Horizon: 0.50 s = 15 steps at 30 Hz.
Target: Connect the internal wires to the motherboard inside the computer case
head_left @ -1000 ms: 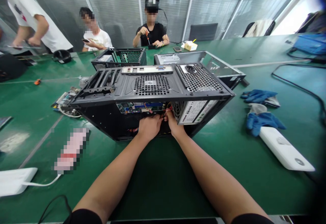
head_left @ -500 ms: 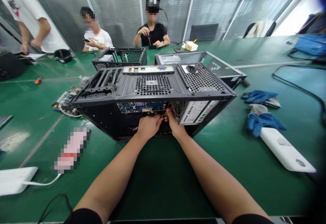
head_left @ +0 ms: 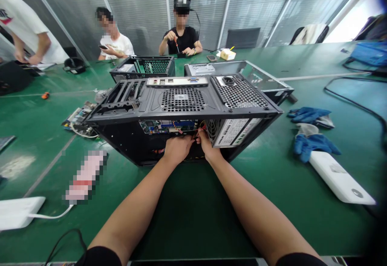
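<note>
A black computer case (head_left: 117,137) lies on the green table, its rear panel facing up and its open side toward me. Both of my hands reach into that opening. My left hand (head_left: 177,149) is closed, its fingertips pinching thin dark cables below the motherboard (head_left: 167,126). Close beside it, my right hand (head_left: 207,143) pinches the same cables (head_left: 198,132), some of them red, next to the power supply (head_left: 236,133). The fingertips and the cable ends are partly hidden in the shadow of the case.
Two more cases, one dark (head_left: 157,66) and one grey (head_left: 217,68), stand behind. A circuit board (head_left: 80,120) lies left. Blue gloves (head_left: 314,143) and a white power bank (head_left: 338,177) lie right. Across the table, a person holds a screwdriver (head_left: 177,44); other people are at left.
My hands stay at almost the same spot inside the case, with only slight finger movement. At far left, the standing person has shifted left and leans lower.
</note>
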Each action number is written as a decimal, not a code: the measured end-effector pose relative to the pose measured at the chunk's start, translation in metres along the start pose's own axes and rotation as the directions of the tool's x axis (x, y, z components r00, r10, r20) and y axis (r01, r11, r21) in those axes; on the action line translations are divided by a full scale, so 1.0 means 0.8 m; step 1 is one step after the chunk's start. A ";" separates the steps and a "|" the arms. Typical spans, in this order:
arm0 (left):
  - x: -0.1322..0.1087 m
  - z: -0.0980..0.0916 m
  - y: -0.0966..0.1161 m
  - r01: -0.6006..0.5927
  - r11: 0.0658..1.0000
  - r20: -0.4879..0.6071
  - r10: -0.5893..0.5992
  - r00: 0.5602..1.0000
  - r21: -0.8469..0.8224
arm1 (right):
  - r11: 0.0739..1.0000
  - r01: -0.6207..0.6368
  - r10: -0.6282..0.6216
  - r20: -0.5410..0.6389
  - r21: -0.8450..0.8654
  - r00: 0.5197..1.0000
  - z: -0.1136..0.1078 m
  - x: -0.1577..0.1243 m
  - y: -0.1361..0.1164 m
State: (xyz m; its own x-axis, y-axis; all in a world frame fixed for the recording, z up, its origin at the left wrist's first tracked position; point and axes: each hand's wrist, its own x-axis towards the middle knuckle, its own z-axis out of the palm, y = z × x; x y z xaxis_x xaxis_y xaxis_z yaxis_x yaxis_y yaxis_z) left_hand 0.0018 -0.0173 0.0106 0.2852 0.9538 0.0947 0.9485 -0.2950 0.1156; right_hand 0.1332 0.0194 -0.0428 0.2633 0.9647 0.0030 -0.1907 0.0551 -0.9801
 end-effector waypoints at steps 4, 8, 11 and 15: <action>0.000 0.001 0.002 -0.003 1.000 -0.014 0.003 1.000 -0.008 | 1.000 -0.001 0.001 -0.038 -0.003 0.999 0.002 -0.001 0.000; 0.001 0.000 0.004 0.010 1.000 -0.008 -0.010 1.000 -0.001 | 1.000 -0.016 0.017 -0.043 0.019 0.999 0.002 -0.002 -0.001; 0.000 -0.002 0.003 0.041 0.999 0.014 -0.041 0.999 -0.015 | 0.999 0.002 -0.002 -0.015 0.044 1.000 0.002 -0.004 -0.002; 0.001 -0.004 -0.002 0.032 0.997 0.001 -0.032 0.999 -0.069 | 0.996 0.001 -0.002 0.019 0.092 1.000 0.001 -0.004 -0.004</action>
State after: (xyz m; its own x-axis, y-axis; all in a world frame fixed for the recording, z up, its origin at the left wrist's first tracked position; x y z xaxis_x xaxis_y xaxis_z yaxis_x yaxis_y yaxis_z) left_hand 0.0000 -0.0164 0.0135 0.2550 0.9627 0.0902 0.9452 -0.2679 0.1867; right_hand 0.1325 0.0167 -0.0394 0.2458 0.9693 0.0092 -0.2765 0.0792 -0.9577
